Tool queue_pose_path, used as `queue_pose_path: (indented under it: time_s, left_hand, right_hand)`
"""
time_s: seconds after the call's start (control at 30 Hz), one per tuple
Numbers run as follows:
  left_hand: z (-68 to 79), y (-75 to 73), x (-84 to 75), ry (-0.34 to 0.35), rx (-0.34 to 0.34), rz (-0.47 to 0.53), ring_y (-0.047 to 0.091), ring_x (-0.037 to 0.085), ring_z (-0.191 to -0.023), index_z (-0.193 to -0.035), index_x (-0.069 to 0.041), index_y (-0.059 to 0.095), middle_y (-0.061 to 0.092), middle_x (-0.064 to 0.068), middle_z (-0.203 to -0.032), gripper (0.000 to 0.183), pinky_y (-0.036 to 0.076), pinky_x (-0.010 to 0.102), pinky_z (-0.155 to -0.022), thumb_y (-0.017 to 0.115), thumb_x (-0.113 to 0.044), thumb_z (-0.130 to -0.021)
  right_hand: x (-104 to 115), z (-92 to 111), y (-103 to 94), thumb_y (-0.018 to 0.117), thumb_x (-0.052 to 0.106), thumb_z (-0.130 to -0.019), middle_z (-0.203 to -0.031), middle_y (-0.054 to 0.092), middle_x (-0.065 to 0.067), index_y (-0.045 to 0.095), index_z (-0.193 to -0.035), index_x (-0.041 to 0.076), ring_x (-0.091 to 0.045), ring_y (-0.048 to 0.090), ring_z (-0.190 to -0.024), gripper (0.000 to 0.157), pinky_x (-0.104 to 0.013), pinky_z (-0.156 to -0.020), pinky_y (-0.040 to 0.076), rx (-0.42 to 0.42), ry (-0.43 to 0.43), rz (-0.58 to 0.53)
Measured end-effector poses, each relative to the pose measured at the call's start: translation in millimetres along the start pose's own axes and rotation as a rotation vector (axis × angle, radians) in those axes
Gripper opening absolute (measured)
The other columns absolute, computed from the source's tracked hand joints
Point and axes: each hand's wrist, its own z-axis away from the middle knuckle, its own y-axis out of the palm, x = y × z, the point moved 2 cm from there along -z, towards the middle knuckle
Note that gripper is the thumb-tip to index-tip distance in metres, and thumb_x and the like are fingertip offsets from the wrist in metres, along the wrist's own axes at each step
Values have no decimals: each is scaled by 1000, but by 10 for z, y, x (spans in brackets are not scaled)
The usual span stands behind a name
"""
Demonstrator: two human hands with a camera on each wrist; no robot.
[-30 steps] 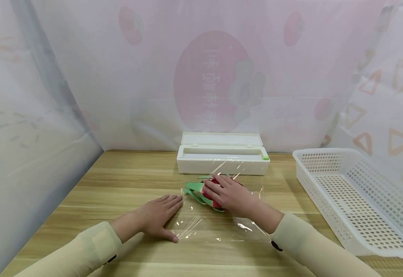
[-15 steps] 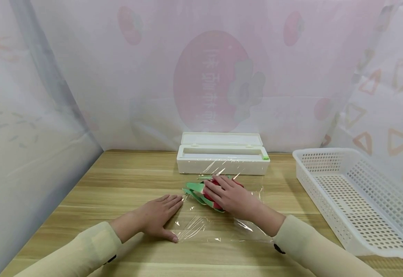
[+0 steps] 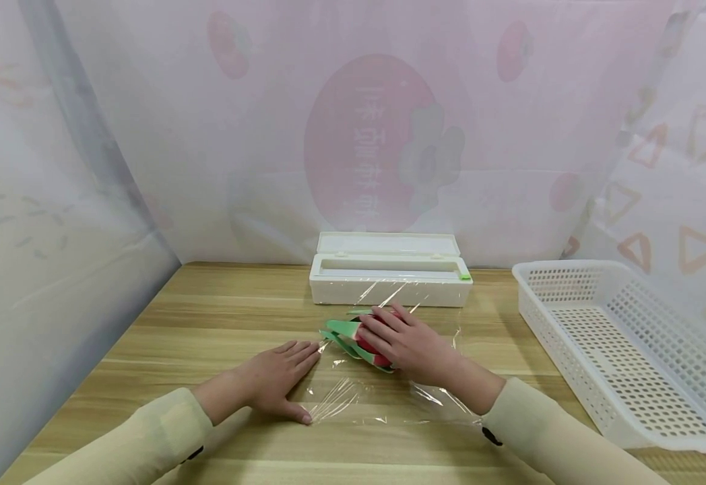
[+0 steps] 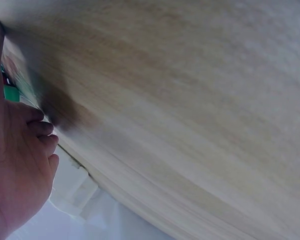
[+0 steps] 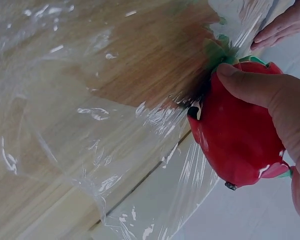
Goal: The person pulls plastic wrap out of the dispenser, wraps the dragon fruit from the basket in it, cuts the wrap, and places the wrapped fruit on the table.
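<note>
A red dragon fruit (image 3: 366,345) with green leaf tips lies on a clear sheet of cling film (image 3: 383,404) on the wooden table. My right hand (image 3: 412,347) holds it from above. In the right wrist view, the thumb rests along the red skin of the fruit (image 5: 242,132), and shiny, creased film spreads out beneath it. Left of the fruit, my left hand (image 3: 280,380) lies flat, with fingertips and thumb at the film's left edge. The left wrist view shows this hand (image 4: 20,165) from the palm side, its fingertips down at the tabletop.
At the back of the table (image 3: 219,310) stands a white cling film box (image 3: 389,293), lid raised, a green slider at its right end; the film reaches up to its front. A white perforated basket (image 3: 565,357) sits on the right. Printed curtains enclose the back and sides.
The right hand has shifted very slightly to the right on the dragon fruit. Creases in the film near the left thumb have changed shape. The left hand stays in place.
</note>
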Motion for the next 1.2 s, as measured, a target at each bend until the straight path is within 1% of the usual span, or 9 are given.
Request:
queue_pose_path:
  time_s: [0.13, 0.2, 0.33, 0.6, 0.67, 0.8, 0.9, 1.07, 1.2]
  left_hand:
    - [2, -1, 2, 0, 0, 0, 30, 34, -140, -146, 6, 34, 32, 23, -151, 111, 25, 45, -113, 37, -84, -81]
    - [5, -10, -1, 0, 1, -1, 30, 34, -140, -146, 6, 34, 33, 23, -151, 111, 25, 44, -113, 37, -84, -81]
    - [18, -35, -10, 5, -5, 1, 30, 35, -140, -146, 7, 34, 32, 23, -151, 111, 25, 45, -113, 38, -83, -81]
    - [48, -86, -17, 14, -11, -20, 28, 34, -141, -147, 6, 33, 30, 23, -152, 111, 24, 46, -113, 37, -83, -82]
    - [57, -95, -19, 19, -17, -23, 28, 35, -140, -147, 6, 33, 31, 23, -152, 110, 24, 46, -113, 38, -82, -82]
    - [75, -98, -6, 9, -20, -38, 27, 34, -141, -148, 5, 32, 29, 22, -153, 110, 23, 46, -114, 38, -82, -82]
    - [87, -95, 9, 4, -24, -47, 26, 34, -142, -148, 5, 31, 28, 22, -154, 111, 22, 45, -114, 39, -83, -81]
    - [126, -113, -2, 11, -33, -38, 26, 34, -142, -149, 5, 30, 27, 21, -154, 110, 22, 46, -114, 39, -82, -82]
    - [174, -143, -29, 28, -47, -28, 26, 35, -141, -149, 5, 30, 27, 21, -154, 109, 22, 47, -114, 40, -81, -82]
  right_hand:
    - [-13, 15, -49, 85, 45, -68, -149, 40, -13, 43, -144, 7, -34, 37, -135, 95, -50, -108, 29, 34, -8, -31]
    - [-23, 25, -75, 86, 51, -65, -149, 39, -14, 42, -145, 7, -35, 35, -136, 101, -50, -109, 28, 52, -7, -43]
    - [-38, 51, -120, 83, 54, -67, -150, 37, -15, 42, -144, 6, -37, 35, -136, 99, -52, -109, 27, 67, 3, -70]
    - [-108, 157, -200, 85, 45, -69, -148, 39, -16, 46, -142, 6, -37, 36, -134, 92, -54, -109, 28, 38, 37, -116]
    - [-136, 191, -227, 86, 44, -68, -148, 39, -16, 45, -142, 6, -38, 36, -134, 93, -54, -109, 27, 38, 49, -131]
    - [-188, 274, -325, 88, 46, -64, -150, 36, -16, 41, -145, 5, -39, 32, -136, 102, -54, -111, 25, 85, 67, -151]
    - [-224, 359, -383, 89, 46, -62, -152, 33, -18, 39, -146, 4, -39, 30, -137, 107, -55, -111, 23, 101, 83, -169]
    - [-268, 540, -439, 89, 43, -64, -150, 35, -21, 40, -145, 1, -40, 32, -136, 103, -55, -111, 24, 65, 105, -195]
    - [-280, 682, -480, 90, 42, -63, -149, 37, -20, 41, -144, 0, -40, 35, -135, 104, -56, -109, 26, 22, 117, -230]
